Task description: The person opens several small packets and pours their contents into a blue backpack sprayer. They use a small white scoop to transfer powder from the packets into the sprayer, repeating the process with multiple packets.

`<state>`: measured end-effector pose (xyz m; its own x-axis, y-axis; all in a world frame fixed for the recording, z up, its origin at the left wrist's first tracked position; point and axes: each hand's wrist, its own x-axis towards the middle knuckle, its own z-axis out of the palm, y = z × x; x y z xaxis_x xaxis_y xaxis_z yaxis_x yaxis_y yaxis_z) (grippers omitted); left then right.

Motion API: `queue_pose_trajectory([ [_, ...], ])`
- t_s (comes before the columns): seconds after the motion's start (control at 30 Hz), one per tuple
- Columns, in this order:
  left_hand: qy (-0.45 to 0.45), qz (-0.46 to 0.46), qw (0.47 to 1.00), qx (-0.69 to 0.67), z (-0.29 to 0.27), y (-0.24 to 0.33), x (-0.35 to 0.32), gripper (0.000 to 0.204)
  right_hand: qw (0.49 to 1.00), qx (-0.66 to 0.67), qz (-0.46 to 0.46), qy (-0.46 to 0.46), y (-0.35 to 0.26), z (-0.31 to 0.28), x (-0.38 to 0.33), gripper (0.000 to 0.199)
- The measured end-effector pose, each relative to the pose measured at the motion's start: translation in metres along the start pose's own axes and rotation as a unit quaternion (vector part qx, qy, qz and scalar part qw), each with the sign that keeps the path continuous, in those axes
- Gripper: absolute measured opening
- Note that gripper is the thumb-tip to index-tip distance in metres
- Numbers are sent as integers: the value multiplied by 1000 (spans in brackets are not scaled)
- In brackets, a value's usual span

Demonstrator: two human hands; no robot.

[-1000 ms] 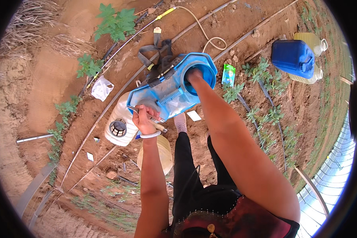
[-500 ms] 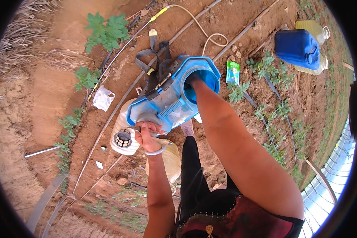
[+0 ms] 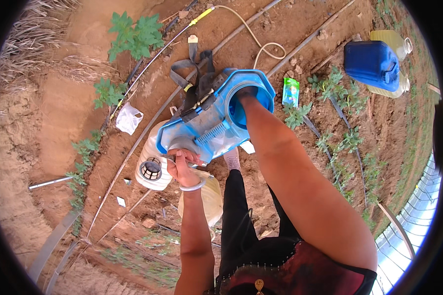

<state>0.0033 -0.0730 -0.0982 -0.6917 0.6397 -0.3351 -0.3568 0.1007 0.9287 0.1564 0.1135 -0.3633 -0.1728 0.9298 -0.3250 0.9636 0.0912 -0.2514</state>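
Observation:
A blue backpack sprayer tank (image 3: pixel 187 132) lies tilted in front of me, its wide round mouth facing right. My right hand (image 3: pixel 246 92) reaches inside that mouth; its fingers are hidden by the tank wall and shadow. At the tank's lower left end, my left hand (image 3: pixel 183 168) has its fingers curled round the grey round end of the sprayer. A white ring circles the left wrist. Black shoulder straps (image 3: pixel 194 71) trail from the tank's far side. Beside the left hand, a black strainer basket (image 3: pixel 150 168) sits at the white jug (image 3: pixel 151 183).
A yellowish jug (image 3: pixel 209 200) stands below the tank. A yellow-handled spray wand (image 3: pixel 201 16) and hose lie beyond. A green packet (image 3: pixel 290 92), a blue canister (image 3: pixel 371 61) and leafy plants (image 3: pixel 349 93) are right. A white plastic bag (image 3: pixel 129 118) and pipes lie left on the soil.
My right hand has shifted slightly within the tank mouth, toward its far rim. My left hand keeps its hold. The view has moved a little.

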Motion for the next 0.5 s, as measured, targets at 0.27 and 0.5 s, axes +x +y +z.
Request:
queue_pose_trajectory([
  [0.27,44,-44,998,0,-3,1,3,17,953,166,139,-212,-38,-138,-55,29],
  [0.5,27,-33,998,44,3,-3,5,17,992,38,25,-120,-62,-232,-123,15],
])
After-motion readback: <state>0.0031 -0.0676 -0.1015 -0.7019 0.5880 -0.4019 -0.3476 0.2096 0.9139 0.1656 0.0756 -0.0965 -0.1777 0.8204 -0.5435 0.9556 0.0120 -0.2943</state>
